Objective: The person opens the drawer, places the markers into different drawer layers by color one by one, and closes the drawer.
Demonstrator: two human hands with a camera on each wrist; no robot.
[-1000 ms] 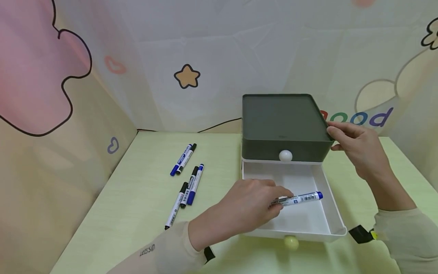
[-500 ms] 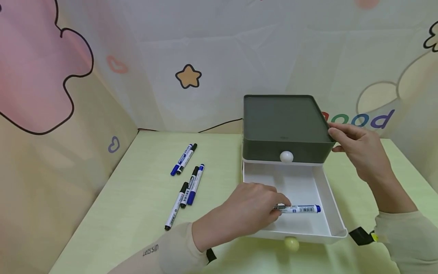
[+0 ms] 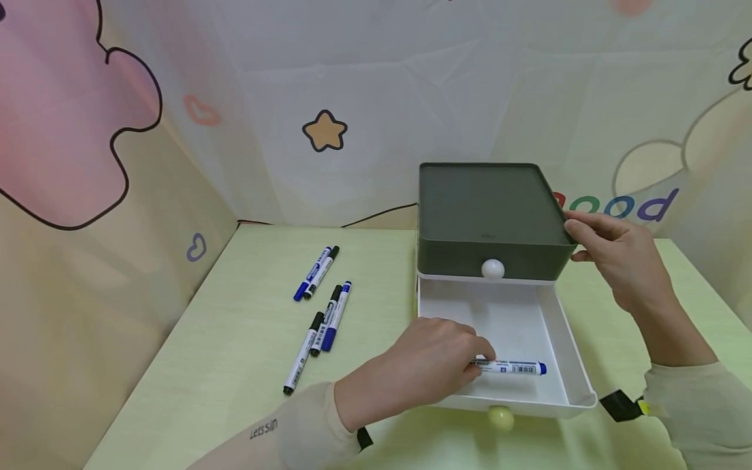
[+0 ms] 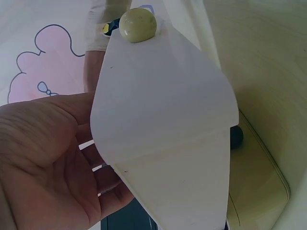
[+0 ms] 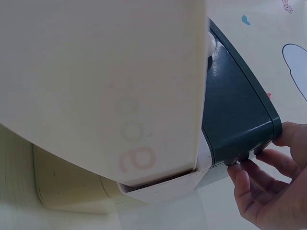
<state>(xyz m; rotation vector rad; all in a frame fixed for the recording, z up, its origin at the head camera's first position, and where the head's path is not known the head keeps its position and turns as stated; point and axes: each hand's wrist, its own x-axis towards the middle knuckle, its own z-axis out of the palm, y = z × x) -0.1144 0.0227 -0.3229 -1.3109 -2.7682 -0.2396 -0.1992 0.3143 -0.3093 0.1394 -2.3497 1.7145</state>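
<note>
My left hand [image 3: 435, 359] reaches over the pulled-out white drawer [image 3: 505, 303]. Between its thumb and fingers it pinches one end of a whiteboard marker [image 3: 517, 367], whose blue-tipped end points right, close over the drawer floor. In the left wrist view the drawer wall hides the marker from sight. My right hand [image 3: 623, 264] grips the right front edge of the dark green drawer box [image 3: 493, 202], thumb at the top rim. In the right wrist view its fingertips [image 5: 235, 167] press against the box's side.
Left of the box, several blue and black markers [image 3: 307, 352] lie on the pale green table [image 3: 235, 339] in two groups. A white knob [image 3: 492, 269] marks the closed upper drawer, a yellow knob [image 3: 501, 418] the open one. A printed cloth [image 3: 376, 98] hangs behind.
My left hand has lowered the marker toward the drawer floor and front, and it has turned from slanting to nearly level across the drawer. The right hand keeps its hold on the box.
</note>
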